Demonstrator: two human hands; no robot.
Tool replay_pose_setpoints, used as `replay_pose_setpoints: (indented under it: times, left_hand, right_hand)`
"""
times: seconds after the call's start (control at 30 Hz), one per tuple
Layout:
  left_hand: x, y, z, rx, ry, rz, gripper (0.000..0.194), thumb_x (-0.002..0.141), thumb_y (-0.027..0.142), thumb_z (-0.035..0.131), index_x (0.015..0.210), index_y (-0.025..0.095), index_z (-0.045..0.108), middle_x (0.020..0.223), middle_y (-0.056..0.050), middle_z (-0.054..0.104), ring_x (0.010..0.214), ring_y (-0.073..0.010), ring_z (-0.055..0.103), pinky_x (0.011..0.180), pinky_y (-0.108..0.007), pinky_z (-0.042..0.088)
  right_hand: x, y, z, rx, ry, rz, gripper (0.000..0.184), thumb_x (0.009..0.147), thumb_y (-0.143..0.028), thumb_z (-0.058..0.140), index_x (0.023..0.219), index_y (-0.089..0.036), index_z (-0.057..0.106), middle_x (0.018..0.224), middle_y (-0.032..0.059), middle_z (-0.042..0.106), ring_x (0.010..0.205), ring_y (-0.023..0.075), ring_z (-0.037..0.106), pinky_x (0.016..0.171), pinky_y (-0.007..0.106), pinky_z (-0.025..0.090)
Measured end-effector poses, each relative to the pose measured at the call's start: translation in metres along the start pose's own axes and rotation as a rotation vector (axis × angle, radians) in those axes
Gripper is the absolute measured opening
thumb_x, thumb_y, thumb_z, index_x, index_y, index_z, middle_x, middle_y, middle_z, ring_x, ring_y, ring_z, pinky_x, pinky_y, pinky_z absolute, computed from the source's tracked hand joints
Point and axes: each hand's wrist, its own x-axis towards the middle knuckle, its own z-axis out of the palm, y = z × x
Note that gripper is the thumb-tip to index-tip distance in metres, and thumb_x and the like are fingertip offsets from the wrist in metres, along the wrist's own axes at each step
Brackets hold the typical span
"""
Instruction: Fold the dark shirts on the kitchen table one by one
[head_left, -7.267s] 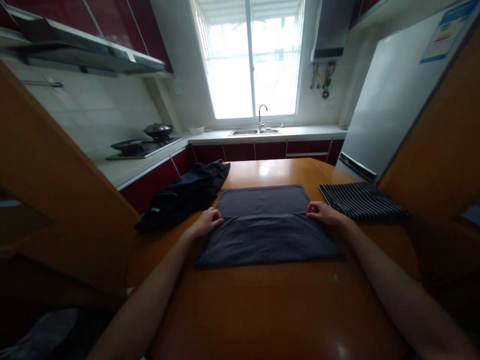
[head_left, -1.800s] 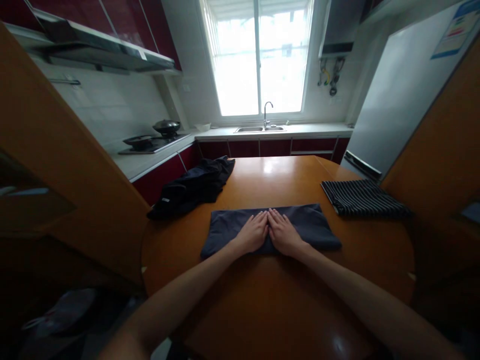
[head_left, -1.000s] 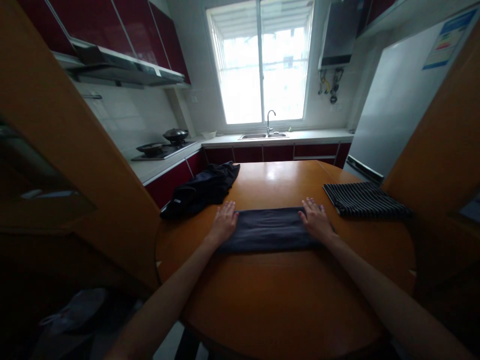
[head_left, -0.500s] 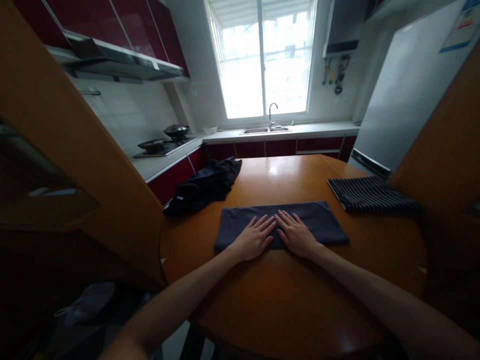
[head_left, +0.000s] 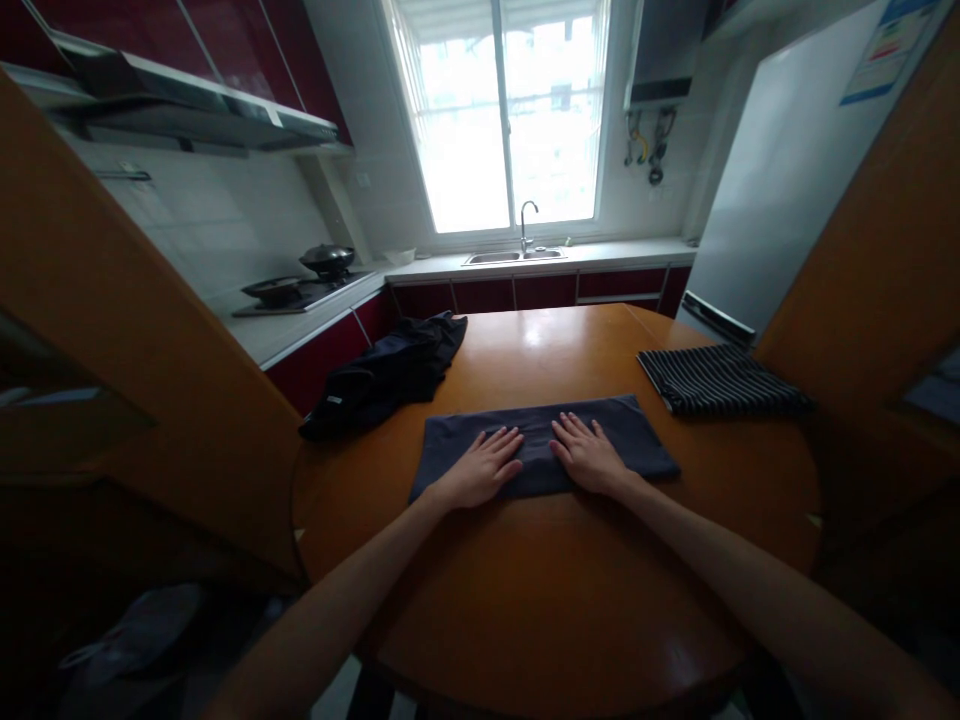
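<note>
A dark grey cloth (head_left: pixel 634 435), folded into a long narrow strip, lies across the round wooden table (head_left: pixel 570 600). My left hand (head_left: pixel 484 465) rests flat on the strip left of its middle, fingers spread. My right hand (head_left: pixel 589 455) lies flat on it right of the middle, fingers spread too. A small gap of cloth shows between the two hands. Neither hand grips anything.
A crumpled black garment (head_left: pixel 390 375) lies at the table's far left edge. A folded striped cloth (head_left: pixel 720 380) sits at the far right. Wooden chair backs rise at both sides. Beyond stand a counter with a stove (head_left: pixel 296 290), a sink (head_left: pixel 510 256) and a fridge (head_left: pixel 780 190).
Half a second ago my hands lay almost touching at the strip's middle; now they have slid a little apart along it. Earlier the cloth was wider and got folded narrower.
</note>
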Motion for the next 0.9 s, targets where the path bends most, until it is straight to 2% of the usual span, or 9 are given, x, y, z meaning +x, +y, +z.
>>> replay_pose_setpoints:
  times: [0.13,0.23,0.33,0.43,0.53,0.67,0.8,0.9]
  left_hand:
    - [-0.001,-0.058,-0.006,0.048,0.059,-0.246,0.060,0.103,0.053,0.029,0.156,0.024,0.033,0.164,-0.011,0.022,0.152,-0.0294,0.016,0.119,-0.055,0.012]
    - [-0.005,-0.092,-0.009,0.038,0.131,-0.399,0.060,0.100,0.051,0.034,0.153,0.023,0.037,0.162,-0.012,0.029,0.150,-0.0314,0.021,0.118,-0.057,0.017]
    - [-0.007,-0.112,-0.018,-0.038,0.203,-0.399,0.060,0.095,0.051,0.042,0.144,0.018,0.051,0.151,-0.014,0.047,0.140,-0.0291,0.040,0.115,-0.046,0.030]
    - [-0.004,-0.123,-0.036,-0.155,0.223,-0.346,0.056,0.082,0.059,0.057,0.117,0.017,0.070,0.124,-0.014,0.066,0.116,-0.0285,0.058,0.103,-0.038,0.042]
    - [0.003,-0.133,-0.056,-0.353,0.095,-0.385,0.056,0.067,0.065,0.069,0.097,0.018,0.073,0.099,-0.009,0.071,0.094,-0.0264,0.065,0.083,-0.032,0.049]
    - [0.017,-0.142,-0.075,-0.472,-0.157,-0.459,0.053,0.055,0.065,0.076,0.080,0.019,0.069,0.078,-0.002,0.069,0.074,-0.0212,0.062,0.064,-0.026,0.045]
    - [0.033,-0.148,-0.086,-0.397,-0.276,-0.458,0.046,0.046,0.057,0.083,0.068,0.020,0.065,0.066,0.001,0.064,0.062,-0.0178,0.056,0.056,-0.025,0.039]
    - [0.041,-0.153,-0.090,-0.387,-0.288,-0.470,0.048,0.040,0.050,0.087,0.070,0.020,0.066,0.067,0.002,0.064,0.062,-0.0181,0.056,0.055,-0.025,0.039]
  right_hand:
    - [0.013,0.044,-0.008,-0.034,-0.016,0.146,0.060,0.102,-0.049,0.026,0.153,-0.021,0.037,0.164,0.0102,0.023,0.152,0.0275,0.015,0.119,0.059,0.012]
    - [0.017,0.076,-0.012,-0.065,0.052,0.247,0.058,0.102,-0.047,0.029,0.153,-0.021,0.038,0.163,0.0115,0.026,0.151,0.0285,0.017,0.118,0.061,0.011]
    - [0.023,0.102,-0.022,-0.035,0.114,0.289,0.051,0.100,-0.041,0.038,0.143,-0.017,0.052,0.153,0.0155,0.044,0.144,0.0283,0.034,0.116,0.054,0.024]
    - [0.036,0.127,-0.039,0.081,0.074,0.188,0.040,0.093,-0.037,0.053,0.122,-0.013,0.067,0.132,0.0169,0.062,0.125,0.0258,0.054,0.108,0.039,0.038]
    - [0.054,0.149,-0.061,0.221,-0.071,0.139,0.032,0.083,-0.038,0.066,0.102,-0.014,0.074,0.110,0.0142,0.072,0.104,0.0249,0.065,0.094,0.033,0.048]
    - [0.072,0.165,-0.082,0.305,-0.225,0.151,0.032,0.071,-0.044,0.076,0.085,-0.016,0.076,0.086,0.0074,0.075,0.077,0.0206,0.068,0.069,0.026,0.051]
    - [0.081,0.167,-0.093,0.338,-0.405,0.165,0.034,0.062,-0.048,0.079,0.070,-0.016,0.074,0.074,0.0047,0.072,0.070,0.0188,0.066,0.062,0.025,0.049]
    - [0.085,0.163,-0.100,0.395,-0.500,0.159,0.036,0.059,-0.049,0.080,0.072,-0.016,0.074,0.077,0.0051,0.072,0.073,0.0193,0.066,0.064,0.025,0.049]
